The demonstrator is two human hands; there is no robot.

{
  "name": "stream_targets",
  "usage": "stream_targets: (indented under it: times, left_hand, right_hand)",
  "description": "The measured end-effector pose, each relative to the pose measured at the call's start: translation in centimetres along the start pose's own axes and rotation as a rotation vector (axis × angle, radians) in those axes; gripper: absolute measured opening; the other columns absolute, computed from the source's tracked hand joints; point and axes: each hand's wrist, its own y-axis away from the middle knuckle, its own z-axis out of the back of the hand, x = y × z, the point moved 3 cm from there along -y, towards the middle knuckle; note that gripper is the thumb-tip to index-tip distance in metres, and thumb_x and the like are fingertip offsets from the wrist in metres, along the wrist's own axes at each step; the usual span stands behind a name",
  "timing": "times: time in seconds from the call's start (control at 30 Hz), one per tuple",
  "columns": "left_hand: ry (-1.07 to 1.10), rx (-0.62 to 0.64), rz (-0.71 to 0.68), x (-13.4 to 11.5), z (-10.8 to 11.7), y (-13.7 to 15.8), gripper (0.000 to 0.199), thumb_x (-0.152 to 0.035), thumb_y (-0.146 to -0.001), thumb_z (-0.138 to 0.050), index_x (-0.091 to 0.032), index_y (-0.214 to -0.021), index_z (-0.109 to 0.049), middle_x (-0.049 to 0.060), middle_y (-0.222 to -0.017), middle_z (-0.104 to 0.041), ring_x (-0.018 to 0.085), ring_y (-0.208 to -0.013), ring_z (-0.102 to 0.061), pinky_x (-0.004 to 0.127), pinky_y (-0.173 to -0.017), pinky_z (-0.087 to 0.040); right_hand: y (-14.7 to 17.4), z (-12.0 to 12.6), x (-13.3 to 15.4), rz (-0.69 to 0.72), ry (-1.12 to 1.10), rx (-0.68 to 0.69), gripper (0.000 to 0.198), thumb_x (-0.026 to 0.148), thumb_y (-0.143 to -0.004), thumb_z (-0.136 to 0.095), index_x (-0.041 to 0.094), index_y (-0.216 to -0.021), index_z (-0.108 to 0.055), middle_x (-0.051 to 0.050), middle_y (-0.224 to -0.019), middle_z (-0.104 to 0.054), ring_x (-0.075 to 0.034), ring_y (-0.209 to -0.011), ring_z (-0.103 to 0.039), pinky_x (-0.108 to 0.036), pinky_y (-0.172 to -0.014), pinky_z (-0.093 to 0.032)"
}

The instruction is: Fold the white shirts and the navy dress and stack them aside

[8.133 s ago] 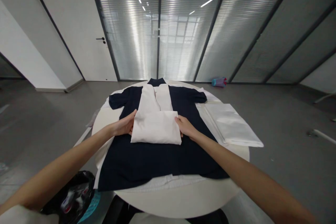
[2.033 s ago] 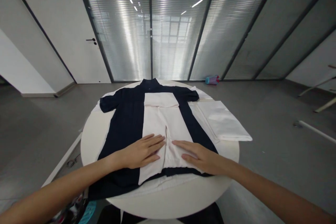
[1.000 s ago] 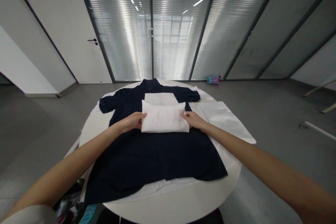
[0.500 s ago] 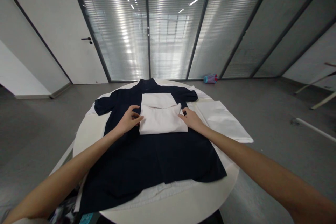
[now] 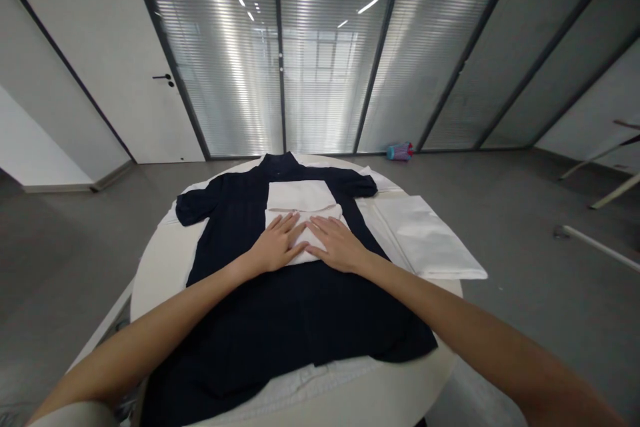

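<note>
Pinkish-white garment, one; hands atop, two; navy shirt beneath, one

A round table bears white cloth under a navy shirt, and folded white fabric overhanging the edge.

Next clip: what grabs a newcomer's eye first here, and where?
The dark short-sleeved shirt, spread across the round white table, stands out. On its middle, the left hand and right hand rest on a folded white cloth. Another white fabric juts past the table's right edge.
</note>
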Motion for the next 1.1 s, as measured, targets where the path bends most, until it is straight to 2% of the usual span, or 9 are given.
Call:
stream_targets:
  times: [0.13,0.33,0.47,0.53,0.67,0.77,0.87,1.0,1.1]
  left_hand:
    - [0.050,0.050,0.028,1.3,-1.6,0.6,0.064,-0.053,-0.103,-0.037,-0.019,-0.156,-0.033,0.019,-0.163,-0.025,0.030,-0.152,-0.021,0.055,-0.122,-0.018]
    - [0.162,0.127,0.048,2.1,-2.0,0.2,0.067,-0.057,-0.101,-0.037,-0.022,-0.158,-0.028,0.017,-0.165,-0.018,0.032,-0.153,-0.016,0.057,-0.121,-0.015]
    - [0.185,0.119,-0.019,2.2,0.3,1.7,0.080,-0.060,-0.089,-0.061,-0.022,-0.155,-0.036,0.019,-0.165,-0.018,0.039,-0.153,-0.014,0.058,-0.119,-0.022]
    - [0.132,0.074,-0.116,1.7,2.0,3.2,0.072,-0.050,-0.086,-0.070,-0.024,-0.149,-0.046,0.018,-0.161,-0.030,0.040,-0.149,-0.024,0.056,-0.117,-0.029]
    - [-0.016,0.041,-0.213,0.6,3.0,5.5,0.040,-0.025,-0.093,-0.058,-0.020,-0.133,-0.059,0.015,-0.128,-0.061,0.029,-0.117,-0.060,0.045,-0.101,-0.048]
    - [-0.082,-0.030,-0.224,0.6,2.4,5.4,0.030,-0.020,-0.098,-0.046,-0.015,-0.122,-0.063,0.014,-0.107,-0.070,0.025,-0.095,-0.069,0.041,-0.088,-0.056]
    - [-0.100,-0.164,-0.271,0.3,3.3,5.4,0.027,-0.019,-0.100,-0.043,-0.015,-0.116,-0.065,0.011,-0.094,-0.072,0.021,-0.083,-0.071,0.038,-0.081,-0.057]
    - [-0.089,-0.384,-0.409,-2.0,6.4,8.0,0.030,-0.013,-0.094,-0.054,-0.018,-0.124,-0.059,0.007,-0.091,-0.073,0.019,-0.077,-0.070,0.036,-0.078,-0.056]
    - [0.008,-0.449,-0.464,-3.7,7.3,10.9,0.040,-0.007,-0.090,-0.058,-0.016,-0.130,-0.054,0.007,-0.090,-0.073,0.018,-0.078,-0.070,0.033,-0.074,-0.056]
  right_hand:
    - [1.6,-1.9,-2.0,-0.037,-0.052,0.123,0.085,0.069,-0.098,-0.031,0.009,-0.158,-0.026,-0.019,-0.164,-0.021,-0.030,-0.153,-0.017,-0.051,-0.123,-0.018]
    - [2.7,-2.5,-4.4,-0.198,-0.069,0.177,0.091,0.072,-0.097,-0.028,0.009,-0.161,-0.017,-0.021,-0.164,-0.014,-0.032,-0.153,-0.014,-0.054,-0.122,-0.019]
    - [3.6,-1.3,-3.9,-0.097,-0.032,0.114,0.090,0.070,-0.094,-0.043,0.009,-0.158,-0.027,-0.024,-0.162,-0.024,-0.036,-0.150,-0.024,-0.056,-0.118,-0.026]
    - [4.4,0.0,-3.3,0.014,0.004,0.046,0.080,0.061,-0.092,-0.056,0.011,-0.153,-0.038,-0.024,-0.156,-0.038,-0.036,-0.144,-0.037,-0.054,-0.115,-0.033]
    - [5.2,1.8,-2.0,0.191,0.134,-0.005,0.041,0.029,-0.092,-0.062,0.012,-0.130,-0.061,-0.018,-0.128,-0.064,-0.031,-0.119,-0.059,-0.048,-0.105,-0.042]
    - [4.4,2.2,-1.4,0.223,0.209,-0.014,0.022,0.017,-0.092,-0.056,0.015,-0.109,-0.070,-0.014,-0.108,-0.072,-0.026,-0.098,-0.066,-0.045,-0.100,-0.043]
    - [4.1,3.3,-0.7,0.206,0.224,-0.062,0.022,0.014,-0.094,-0.050,0.017,-0.096,-0.072,-0.011,-0.091,-0.074,-0.023,-0.083,-0.067,-0.041,-0.089,-0.047]
    - [7.0,5.3,1.2,0.249,0.176,-0.220,0.026,0.016,-0.094,-0.048,0.022,-0.102,-0.072,-0.007,-0.087,-0.073,-0.022,-0.079,-0.066,-0.041,-0.084,-0.050]
    - [10.6,5.4,2.9,0.418,0.123,-0.285,0.028,0.019,-0.093,-0.054,0.026,-0.116,-0.067,-0.004,-0.093,-0.074,-0.021,-0.087,-0.067,-0.041,-0.091,-0.050]
